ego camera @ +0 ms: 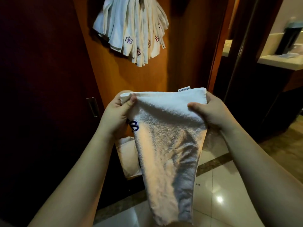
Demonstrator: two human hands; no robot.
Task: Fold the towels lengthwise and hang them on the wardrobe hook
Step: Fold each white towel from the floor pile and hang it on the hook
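Head view: a white terry towel hangs in front of the person, held by its top edge, with the left hand pinching the left corner between thumb and curled fingers and the right hand gripping the right corner, thumb laid across the front face. A small label stands up at the top right edge, and a dark embroidered mark shows beside the left hand. The cloth narrows toward its lower end above the tiled floor. Above, a fan of towels already hung drapes against the wooden wardrobe panel; the hook itself is hidden by them. The step in hand appears to be the lengthwise fold. It is done well when the two gripped corners meet squarely, long edges aligned, the top edge kept taut so that the hanging length falls straight without twisting.
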